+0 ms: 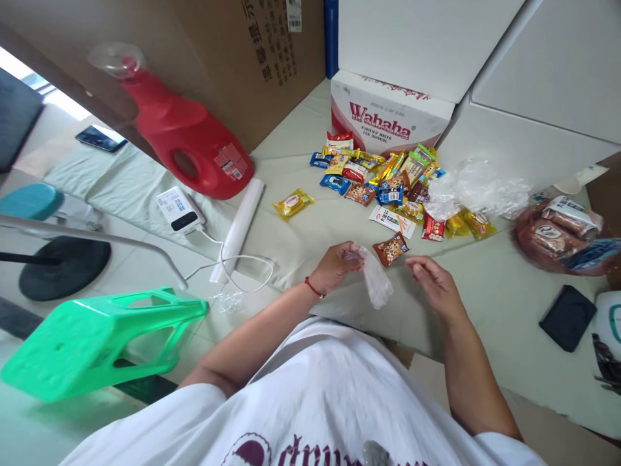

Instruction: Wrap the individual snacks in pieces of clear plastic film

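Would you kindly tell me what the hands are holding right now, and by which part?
The left hand pinches a clear plastic bag by its upper end. The right hand is open and empty.

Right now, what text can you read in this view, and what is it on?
"Wahaha": red letters on the carton.
"PURIFIED WATER FOR DRINKING": below it, same carton.
Cardboard box: Chinese print, too small.
Shirt: print cut off.
Snack wrappers, red jug label, power bank label: too blurred.
Clear bag in left hand: no print seen.
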A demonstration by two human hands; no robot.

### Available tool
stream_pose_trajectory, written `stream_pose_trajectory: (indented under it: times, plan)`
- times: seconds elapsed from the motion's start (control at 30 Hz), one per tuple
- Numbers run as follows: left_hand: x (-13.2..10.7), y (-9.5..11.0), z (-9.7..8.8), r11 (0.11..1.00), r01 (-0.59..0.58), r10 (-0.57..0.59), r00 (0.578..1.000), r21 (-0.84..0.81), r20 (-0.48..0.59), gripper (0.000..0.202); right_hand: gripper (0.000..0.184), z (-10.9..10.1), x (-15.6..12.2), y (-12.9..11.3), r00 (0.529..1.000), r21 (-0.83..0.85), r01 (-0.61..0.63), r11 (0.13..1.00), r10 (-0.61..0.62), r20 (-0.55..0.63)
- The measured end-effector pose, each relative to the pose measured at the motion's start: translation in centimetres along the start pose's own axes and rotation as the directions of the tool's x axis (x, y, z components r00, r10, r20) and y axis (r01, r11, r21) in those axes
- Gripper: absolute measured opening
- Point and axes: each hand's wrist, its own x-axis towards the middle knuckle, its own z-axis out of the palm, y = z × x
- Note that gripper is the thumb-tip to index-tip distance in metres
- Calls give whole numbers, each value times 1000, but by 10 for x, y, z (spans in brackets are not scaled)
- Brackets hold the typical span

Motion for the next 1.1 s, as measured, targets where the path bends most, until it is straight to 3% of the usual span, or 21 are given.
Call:
stream_pose_trajectory:
  times: [0.03,0.13,0.2,0.3,0.37,0.47,0.67,0.73,0.83,0.9,0.97,1.03,1.1]
  plan:
    - [0,-1,2,999,-9,7,999,49,43,30,41,3,4,2,999,17,-40,999,40,12]
    - [0,-1,6,988,-61,49,995,139,88,37,43,25,15,5,969,70,-139,988,121,215]
    - [-1,-2,6,984,-111,120,991,138,-60,48,40,43,18,5,971,66,-148,987,132,199]
    - [-7,-4,6,993,-62,95,914,97,-395,34,35,62,16,2,995,10,-94,996,94,-28]
    - [-11,-8,9,997,28,9,893,77,-449,27,32,70,13,0,994,-24,-48,999,45,-99]
    - [-13,-14,15,991,88,-46,929,100,-367,34,29,72,10,-2,997,3,-22,1000,22,-68]
    - [-10,-17,10,979,30,-84,960,-201,-266,38,42,41,7,19,948,312,-214,926,274,-163]
    - [-11,-18,8,965,46,-98,976,-258,-194,43,45,27,3,27,915,286,-236,929,312,-257]
    - [-12,-20,9,965,32,-80,981,-261,-176,44,43,17,-6,22,849,166,-195,967,251,-465]
    - [-13,-21,13,977,3,-45,980,-211,-193,41,43,23,-10,9,896,115,-152,982,186,-403]
    - [-14,-22,18,989,-38,11,983,-144,-182,37,43,38,-8,-8,969,68,-112,991,124,-216]
    - [-15,-22,21,992,-73,57,988,-108,-144,34,40,55,-1,-21,994,35,-79,996,81,-75]
    - [-17,-21,21,987,-74,54,989,-145,-134,33,36,68,9,-26,995,87,-79,993,84,-56]
